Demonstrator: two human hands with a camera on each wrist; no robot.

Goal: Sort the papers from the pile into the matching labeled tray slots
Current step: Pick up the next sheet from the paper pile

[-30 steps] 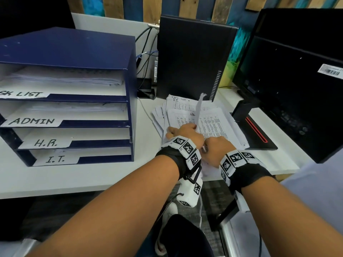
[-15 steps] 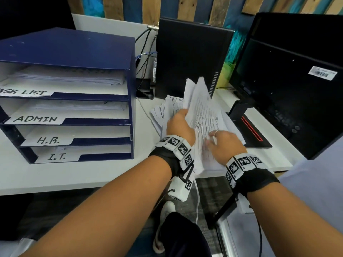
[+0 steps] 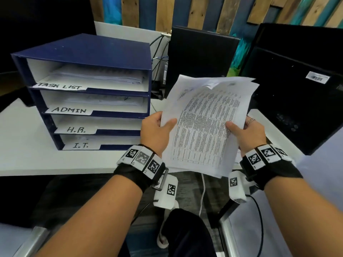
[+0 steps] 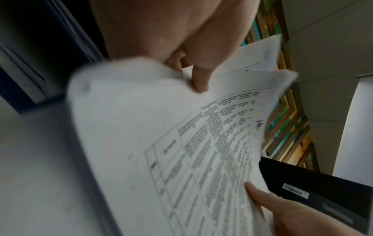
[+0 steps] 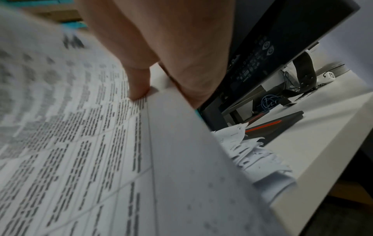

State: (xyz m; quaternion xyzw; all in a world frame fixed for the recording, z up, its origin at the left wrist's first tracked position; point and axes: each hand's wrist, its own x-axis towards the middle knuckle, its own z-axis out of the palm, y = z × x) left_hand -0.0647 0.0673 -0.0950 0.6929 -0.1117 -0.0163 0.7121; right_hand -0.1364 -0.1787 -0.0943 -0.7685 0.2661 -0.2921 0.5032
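Hands come first: the left hand (image 3: 156, 132) grips the left edge of a sheaf of printed papers (image 3: 204, 127), thumb on the top sheet and fingers curled behind, while the right hand (image 3: 248, 134) pinches the right edge the same way, a ring (image 3: 250, 120) on one finger. The sheaf is held up off the white desk (image 3: 27, 145), tilted toward the person, its top sheet a table of small print. Below the right hand, more loose papers (image 5: 256, 153) lie on the desk. Left of the left hand stands a blue tray rack (image 3: 89, 52) with slots labelled TASK LIST, ADMIN, H.R. and I.T. Beyond the right hand sits a black monitor (image 3: 297, 93).
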